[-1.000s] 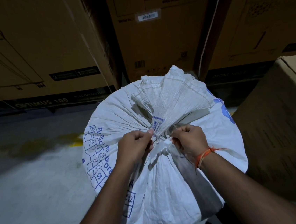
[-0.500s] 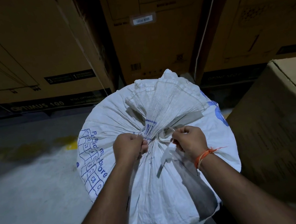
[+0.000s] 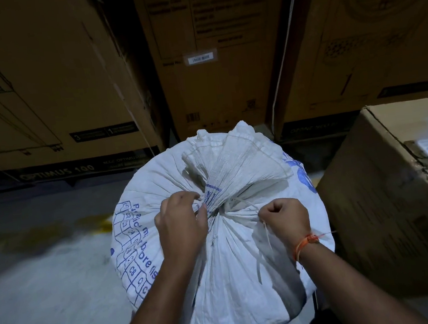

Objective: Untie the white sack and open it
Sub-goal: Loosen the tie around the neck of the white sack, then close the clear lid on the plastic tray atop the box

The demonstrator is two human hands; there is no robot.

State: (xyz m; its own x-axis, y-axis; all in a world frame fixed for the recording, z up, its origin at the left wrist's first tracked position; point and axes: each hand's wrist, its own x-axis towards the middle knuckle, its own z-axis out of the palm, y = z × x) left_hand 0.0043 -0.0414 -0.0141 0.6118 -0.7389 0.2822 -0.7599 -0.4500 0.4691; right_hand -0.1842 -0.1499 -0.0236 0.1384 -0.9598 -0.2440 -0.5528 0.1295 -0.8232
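Two hands are on the white sack (image 3: 225, 253), which stands upright directly in front of you on the floor (image 3: 43, 280), its gathered neck (image 3: 214, 209) facing up toward you. Take that neck as your reference. Just right of it, your right hand (image 3: 283, 219) is curled into a fist around the thin white tie string (image 3: 264, 238); one strand runs from your fist back to the neck, and loose ends hang down the sack's front below your fist. Touching the neck on its left side, your left hand (image 3: 181, 223) has its fingers bent and its thumb pressed against the bunched fabric, pinning it. An orange thread bracelet (image 3: 304, 243) sits on your right wrist.

By the look of it, the tie is coming loose but is not off: the fabric is pinched tight at the neck, and the pleated sack mouth (image 3: 233, 157) beyond it fans out flat and closed. What is left is to pull the string free, then spread the mouth open.

Left of the neck the floor is pale grey concrete with a yellowish stain (image 3: 100, 224) farther out. To the right stands a cardboard box (image 3: 396, 200), close beside the sack. Beyond the neck, tall brown cartons (image 3: 211, 69) form a wall, one with a barcode label (image 3: 200, 57). The room is dim.
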